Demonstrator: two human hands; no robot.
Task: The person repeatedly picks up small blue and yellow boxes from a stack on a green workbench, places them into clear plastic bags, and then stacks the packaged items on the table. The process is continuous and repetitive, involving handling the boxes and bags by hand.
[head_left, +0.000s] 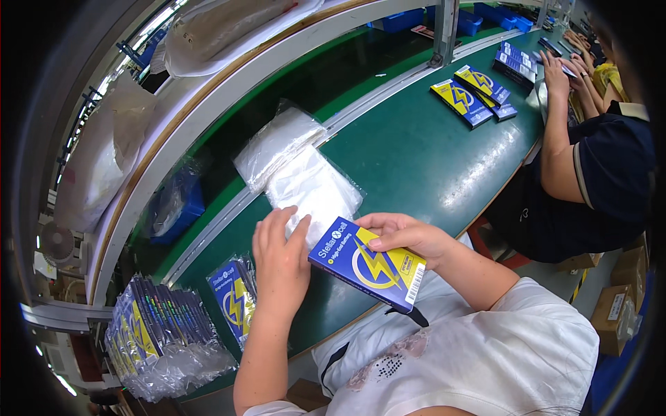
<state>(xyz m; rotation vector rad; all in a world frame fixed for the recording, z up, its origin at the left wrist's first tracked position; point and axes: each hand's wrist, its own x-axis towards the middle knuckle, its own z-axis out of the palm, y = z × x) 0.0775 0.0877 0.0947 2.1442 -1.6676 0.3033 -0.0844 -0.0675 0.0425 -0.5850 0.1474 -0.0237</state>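
My right hand is closed on a flat blue and yellow battery box, its thumb across the front face. The box is tilted above my lap, near the table edge. My left hand holds nothing; its fingers are apart, beside the box's left end and over the near edge of a stack of clear plastic bags. Whether the fingertips touch the bags I cannot tell. Left of my left forearm, a few bagged boxes lie on the table, next to a standing row of several bagged boxes.
Several unbagged boxes lie farther along the green table. A co-worker in a dark shirt sits at the right. A metal rail and shelf curve along the far left. A blue bin sits behind the rail.
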